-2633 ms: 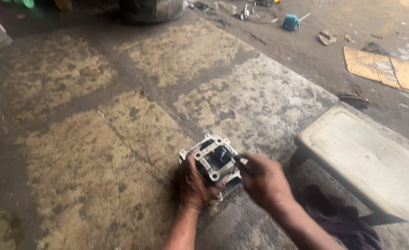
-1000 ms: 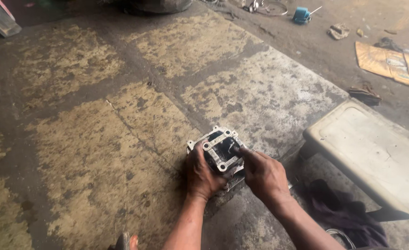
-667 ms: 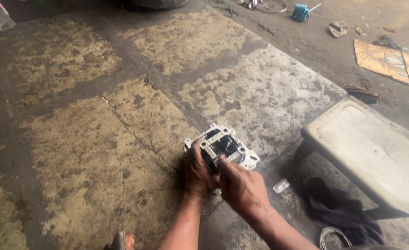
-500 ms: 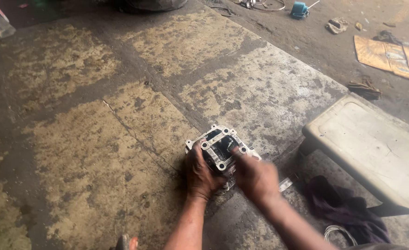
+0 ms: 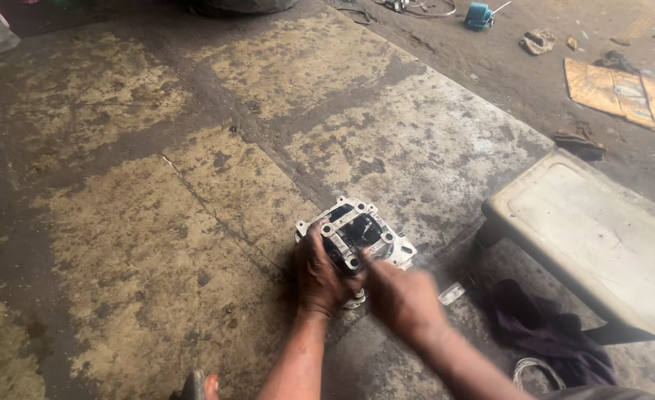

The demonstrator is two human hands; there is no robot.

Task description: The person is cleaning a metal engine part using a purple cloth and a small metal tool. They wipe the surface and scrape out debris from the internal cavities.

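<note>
1. The metal housing [image 5: 357,235], a pale cast part with bolt lugs at its corners and a dark square opening on top, stands on the stained concrete floor [image 5: 157,222], low in the centre of the view.
2. The left hand [image 5: 318,275] is closed round the near left side of the metal housing, fingers wrapped against its wall and the thumb at the upper rim. It has a firm hold of the part.
3. The right hand [image 5: 400,298] lies just right of the left hand, blurred. Its fingers reach up to the near edge of the dark opening and touch the housing there. How far the hand is closed, and whether it holds anything small, cannot be told.
4. A small pale flat piece [image 5: 452,292] lies on the floor just right of the right hand, apart from the housing.
5. A low off-white stool [image 5: 601,244] with a flat top stands to the right, well apart from the housing.
6. A dark cloth [image 5: 549,337] lies on the floor below the stool's near edge, with a coil of wire [image 5: 535,370] beside it at the lower edge.
7. Far off at the top right lie a sheet of brown cardboard [image 5: 623,92] and a small blue object [image 5: 479,15].
</note>
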